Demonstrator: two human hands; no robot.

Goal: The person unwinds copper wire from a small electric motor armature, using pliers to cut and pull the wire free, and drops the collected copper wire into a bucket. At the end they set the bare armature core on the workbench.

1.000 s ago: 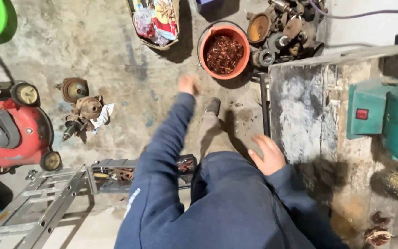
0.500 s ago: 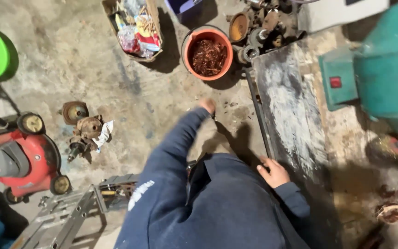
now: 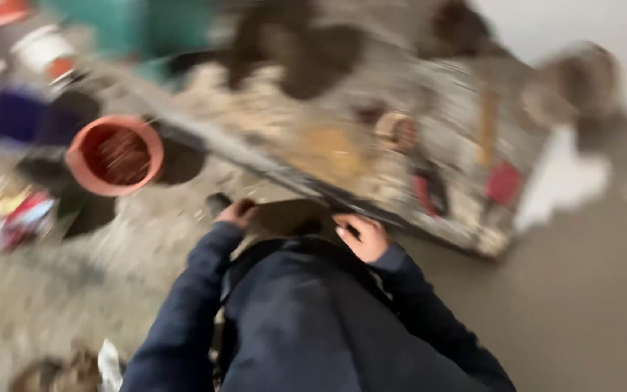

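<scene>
Right hand (image 3: 363,236): rests open, fingers spread, on the edge of the grimy work surface (image 3: 371,156), seemingly bracing the body; it grips nothing. Left hand (image 3: 237,213): low over the concrete floor (image 3: 146,239), near the red bucket (image 3: 115,154) of scrap; grip blurred, cannot tell.

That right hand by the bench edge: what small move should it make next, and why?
Probably settle the right hand onto the workbench edge just above it and pause. It sits close under that edge, holding nothing visible, and the view is too blurred to pick anything out.

Matt orange plastic bucket (image 3: 115,154), rough grey concrete floor (image 3: 146,239) — dark cloth sleeves (image 3: 197,305), grimy metal bench top (image 3: 371,156).
</scene>
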